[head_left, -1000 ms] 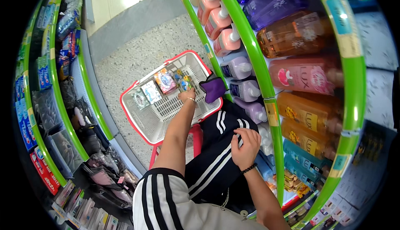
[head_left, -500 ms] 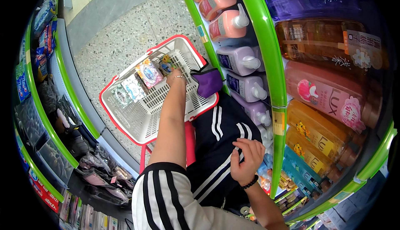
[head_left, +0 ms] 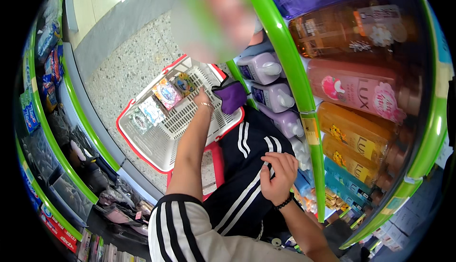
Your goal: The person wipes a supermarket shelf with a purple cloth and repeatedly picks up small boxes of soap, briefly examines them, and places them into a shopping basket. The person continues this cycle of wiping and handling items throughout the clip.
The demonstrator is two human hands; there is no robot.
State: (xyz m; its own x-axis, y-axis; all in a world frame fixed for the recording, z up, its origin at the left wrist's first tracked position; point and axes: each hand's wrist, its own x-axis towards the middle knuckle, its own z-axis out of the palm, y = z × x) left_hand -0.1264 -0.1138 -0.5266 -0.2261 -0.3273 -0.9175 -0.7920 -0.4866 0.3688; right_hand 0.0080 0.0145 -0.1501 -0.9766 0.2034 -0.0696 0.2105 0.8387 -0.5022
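A white shopping basket [head_left: 142,141] with a red rim stands on the floor in front of me. Along its far left side sit several small patterned boxes: a yellow-green one [head_left: 184,84], a pink and orange one [head_left: 167,94], a blue and white one [head_left: 152,111] and a pale green one [head_left: 140,121]. My left hand [head_left: 203,99] reaches inside, a little apart from the yellow-green box, with nothing seen in it. A purple pouch [head_left: 232,97] with black trim hangs over the basket's right rim. Above my dark striped trousers, my right hand [head_left: 279,179] is loosely open, fingers slightly bent.
Pump bottles [head_left: 275,96] line the low right shelf. Large bottles [head_left: 358,88] fill the shelf above, behind a green edge [head_left: 311,95]. Left shelves hold bagged goods [head_left: 53,65] and dark packages [head_left: 114,212]. A blurred patch [head_left: 213,19] covers part of the aisle.
My left hand has drawn back slightly from the yellow-green box, which stays in the basket. The view has shifted a little, and a blurred patch has appeared at the top. My right hand is nearly still.
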